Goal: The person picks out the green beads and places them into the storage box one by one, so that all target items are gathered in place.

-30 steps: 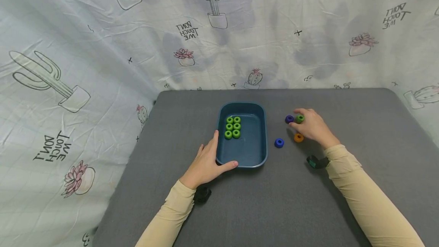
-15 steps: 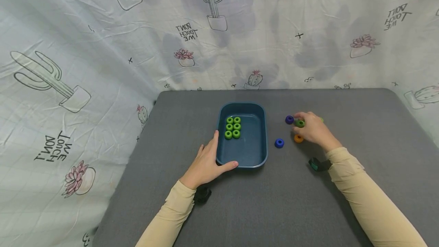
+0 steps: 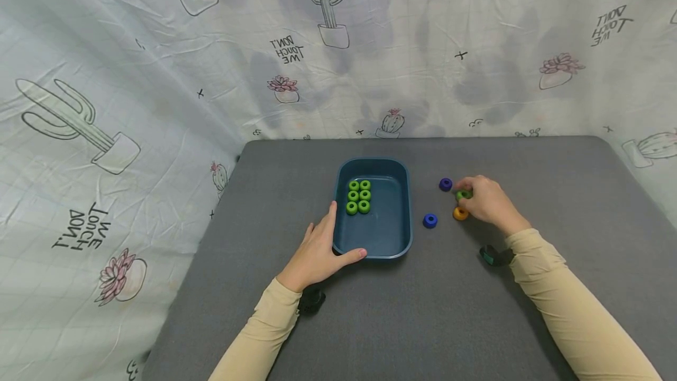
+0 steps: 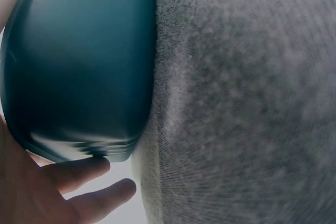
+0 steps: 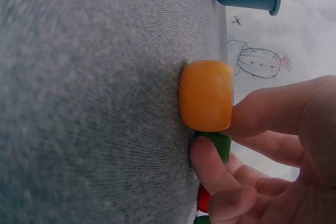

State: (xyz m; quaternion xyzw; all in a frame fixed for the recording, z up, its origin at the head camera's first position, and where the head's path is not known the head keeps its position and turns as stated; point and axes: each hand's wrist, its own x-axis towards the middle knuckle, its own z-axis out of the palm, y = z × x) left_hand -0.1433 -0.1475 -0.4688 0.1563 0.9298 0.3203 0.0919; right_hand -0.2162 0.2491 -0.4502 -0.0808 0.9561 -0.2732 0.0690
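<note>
My left hand (image 3: 314,254) rests at the near left corner of a dark blue rectangular tray (image 3: 394,234). Its thumb lies over the near rim while straight fingers touch the outer wall, which also shows in the left wrist view. Inside the tray, green beads (image 3: 353,196) sit in two columns. To the right, my right hand (image 3: 489,201) pinches a green bead (image 3: 463,194) between thumb and fingers, low over the table. An orange bead (image 5: 206,95) stands directly beside it and partly hides it in the right wrist view.
A purple bead (image 3: 446,184) and a blue bead (image 3: 430,220) lie between the tray and my right hand. Behind that hand, a red bead (image 5: 203,199) and another green bead (image 5: 202,219) show partly. A printed curtain (image 3: 423,75) borders the grey table (image 3: 402,322).
My right hand has drawn the green bead slightly nearer to me, away from the purple bead and toward the orange one. My left hand and the tray stay put.
</note>
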